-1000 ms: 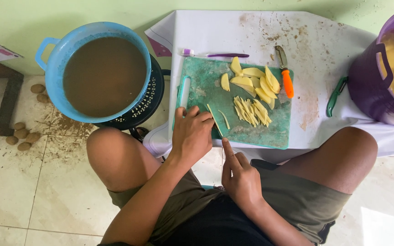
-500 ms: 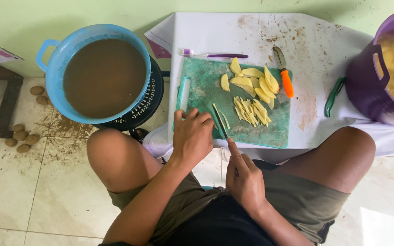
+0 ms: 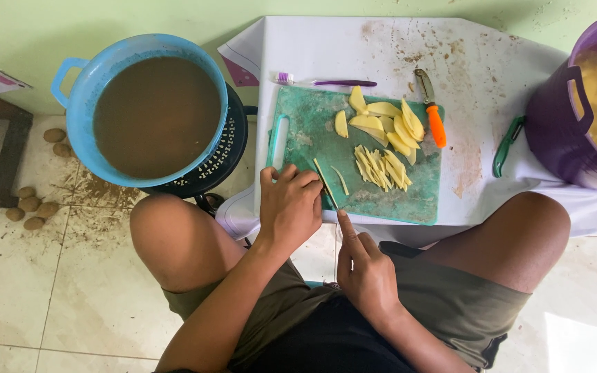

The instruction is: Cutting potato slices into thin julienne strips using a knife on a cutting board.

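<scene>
While the left hand (image 3: 290, 207) pins a potato piece on the cutting board (image 3: 305, 131), fingers curled, keep the knife (image 3: 325, 183), gripped closed by the right hand (image 3: 366, 271), clear of fingertips.

Olive shorts, seemingly black shirt, bare arms

soft, even daylight fills the scene, bright but not harsh. the white table cover (image 3: 381, 48) is near overexposed, and a pale patch of glare sits on the floor tiles (image 3: 575, 338) at lower right. shadows are faint, pooling under the blue tub (image 3: 77, 103). focus is sharp in the middle; the purple bucket (image 3: 554, 124) at the edge looks slightly soft, perhaps from lens stretch.
</scene>
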